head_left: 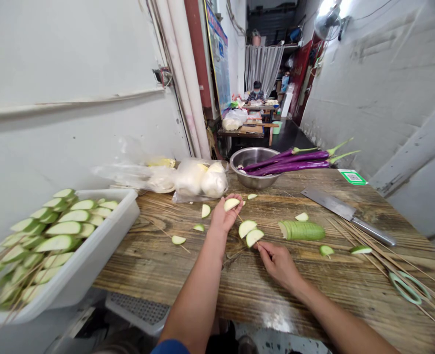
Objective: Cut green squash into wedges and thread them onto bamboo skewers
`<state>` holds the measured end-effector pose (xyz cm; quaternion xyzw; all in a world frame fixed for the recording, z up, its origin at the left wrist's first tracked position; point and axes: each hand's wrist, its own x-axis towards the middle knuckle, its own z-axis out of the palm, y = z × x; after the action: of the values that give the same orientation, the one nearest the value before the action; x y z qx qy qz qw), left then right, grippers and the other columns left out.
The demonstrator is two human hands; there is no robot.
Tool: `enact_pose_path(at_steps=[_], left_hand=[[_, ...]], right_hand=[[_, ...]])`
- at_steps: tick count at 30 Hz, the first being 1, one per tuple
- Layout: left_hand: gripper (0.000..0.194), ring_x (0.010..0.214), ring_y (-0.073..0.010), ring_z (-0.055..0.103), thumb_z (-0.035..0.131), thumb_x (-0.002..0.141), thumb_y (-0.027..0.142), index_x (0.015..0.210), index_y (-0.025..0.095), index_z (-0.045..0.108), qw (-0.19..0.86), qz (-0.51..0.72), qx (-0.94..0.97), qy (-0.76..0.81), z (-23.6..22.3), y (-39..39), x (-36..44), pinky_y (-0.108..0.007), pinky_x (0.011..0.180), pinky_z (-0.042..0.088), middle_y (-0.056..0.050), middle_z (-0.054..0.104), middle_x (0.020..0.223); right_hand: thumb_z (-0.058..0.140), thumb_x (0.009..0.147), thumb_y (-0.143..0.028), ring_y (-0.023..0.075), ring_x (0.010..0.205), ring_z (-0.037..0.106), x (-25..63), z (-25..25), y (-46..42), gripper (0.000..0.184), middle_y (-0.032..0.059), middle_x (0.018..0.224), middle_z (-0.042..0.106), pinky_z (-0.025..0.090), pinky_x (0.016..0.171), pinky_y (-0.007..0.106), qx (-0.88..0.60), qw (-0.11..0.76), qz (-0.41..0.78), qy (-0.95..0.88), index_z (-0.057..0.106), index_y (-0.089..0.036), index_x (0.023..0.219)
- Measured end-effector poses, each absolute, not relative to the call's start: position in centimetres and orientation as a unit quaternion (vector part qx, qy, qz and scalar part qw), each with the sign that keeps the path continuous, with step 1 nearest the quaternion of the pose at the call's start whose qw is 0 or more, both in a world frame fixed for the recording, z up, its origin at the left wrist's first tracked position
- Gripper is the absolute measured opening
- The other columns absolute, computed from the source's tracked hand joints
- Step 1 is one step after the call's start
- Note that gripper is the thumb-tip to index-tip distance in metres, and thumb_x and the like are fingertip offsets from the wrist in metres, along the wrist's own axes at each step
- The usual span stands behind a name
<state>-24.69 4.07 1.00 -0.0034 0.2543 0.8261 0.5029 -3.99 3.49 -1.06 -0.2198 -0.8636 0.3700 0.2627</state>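
My left hand (224, 216) pinches a pale half-round vegetable slice (231, 203) above the wooden table (188, 265). A thin bamboo skewer (244, 222) runs from that slice down to my right hand (278, 263), which grips its lower end. Two more slices (250, 233) sit threaded on the skewer between my hands. A sliced green gourd piece (303, 230) lies just right of them. Loose slices (205, 210) lie scattered on the wood near my left hand.
A white tub (92, 265) at the left holds several skewered slices. A steel bowl (253, 181) with purple eggplants (294, 160), plastic bags (198, 179), a cleaver (346, 212), loose skewers (383, 255) and green scissors (409, 287) share the table. A person sits far back.
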Motion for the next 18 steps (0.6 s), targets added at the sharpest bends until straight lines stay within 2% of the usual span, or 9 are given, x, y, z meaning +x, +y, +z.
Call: enact_pose_path(at_steps=[9, 18], left_hand=[[0.031, 0.089, -0.0197, 0.060, 0.032, 0.089, 0.026, 0.084, 0.008, 0.057, 0.503, 0.825, 0.002, 0.257, 1.16, 4.02, -24.44, -0.037, 0.077, 0.051, -0.015, 0.062, 0.089], [0.032, 0.086, -0.0200, 0.061, 0.032, 0.089, 0.025, 0.081, 0.008, 0.057, 0.508, 0.824, 0.008, 0.251, 0.92, 4.17, -24.29, -0.037, 0.074, 0.052, -0.015, 0.062, 0.087]], right_hand=[[0.037, 0.087, -0.023, 0.0156, 0.063, 0.059, -3.96, -1.10, 3.53, 0.027, 0.0040, 0.071, 0.065, 0.042, 0.061, 0.022, -0.222, 0.259, 0.373, -0.863, 0.062, -0.017, 0.077], [0.036, 0.087, -0.025, 0.0147, 0.058, 0.055, -4.04, -1.03, 3.52, 0.029, 0.0034, 0.066, 0.063, 0.039, 0.056, 0.021, -0.226, 0.256, 0.367, -0.865, 0.061, -0.017, 0.075]])
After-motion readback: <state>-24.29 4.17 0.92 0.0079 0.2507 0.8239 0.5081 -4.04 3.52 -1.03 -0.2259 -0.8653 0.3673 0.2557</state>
